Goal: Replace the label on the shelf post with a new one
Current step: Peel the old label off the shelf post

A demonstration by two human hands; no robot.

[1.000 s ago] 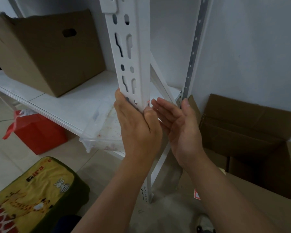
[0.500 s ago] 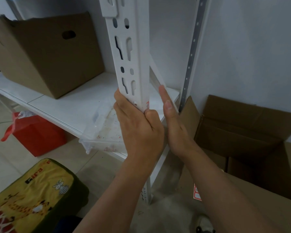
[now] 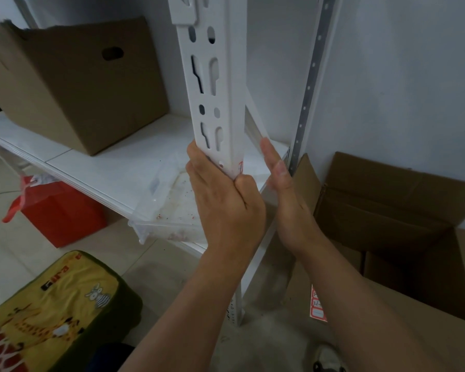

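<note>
A white slotted shelf post (image 3: 220, 84) stands upright in the middle of the view. My left hand (image 3: 223, 200) grips the post from the front, thumb curled round its right edge. Just above that thumb a small label with red marks (image 3: 239, 167) shows on the post's corner, mostly hidden by my hand. My right hand (image 3: 282, 189) is flat with straight fingers against the right side of the post, behind its edge. A sheet of red-bordered labels (image 3: 317, 304) lies on the floor by the cardboard at lower right.
A closed cardboard box (image 3: 78, 84) sits on the white shelf (image 3: 97, 167). A clear plastic tray (image 3: 167, 208) overhangs the shelf edge. Open cardboard boxes (image 3: 387, 216) stand at right, a red box (image 3: 59, 210) under the shelf, a yellow cushion (image 3: 49, 310) at lower left.
My right hand has turned from an open palm beside the post to a flat edge-on hand laid against the post's right side. My left hand keeps its grip.
</note>
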